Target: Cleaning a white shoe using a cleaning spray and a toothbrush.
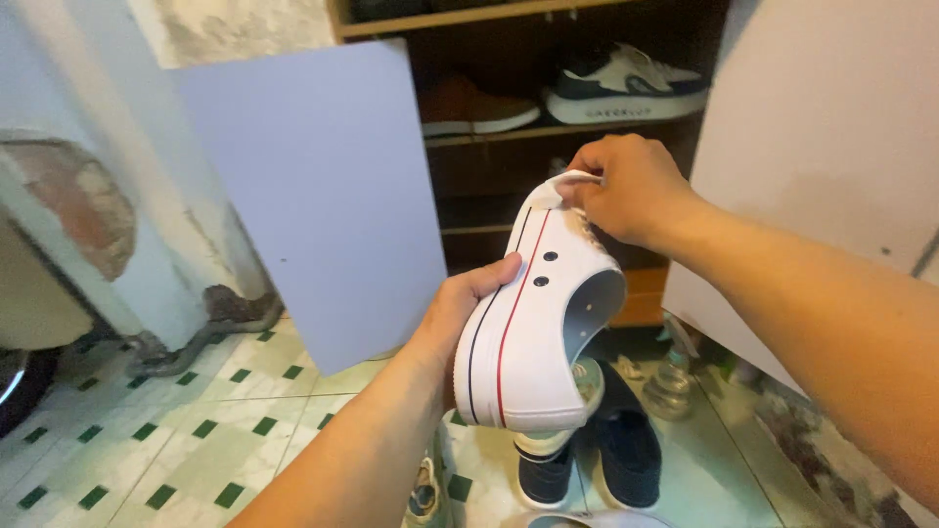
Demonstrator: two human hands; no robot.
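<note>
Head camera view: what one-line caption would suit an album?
Both hands, left hand and right hand, hold a white sneaker before an open shoe cabinet.

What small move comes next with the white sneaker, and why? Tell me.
Probably ease the white canvas sneaker with red and dark stripes forward toward the open wooden shoe cabinet: both hands hold it, the left hand at its sole and the right hand at its tongue, just before a bare shelf.

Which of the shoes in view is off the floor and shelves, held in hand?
The white sneaker, gripped by both the left hand and right hand. The dark pair stands on the floor; the brown shoe and navy-white shoe sit on shelves.
</note>
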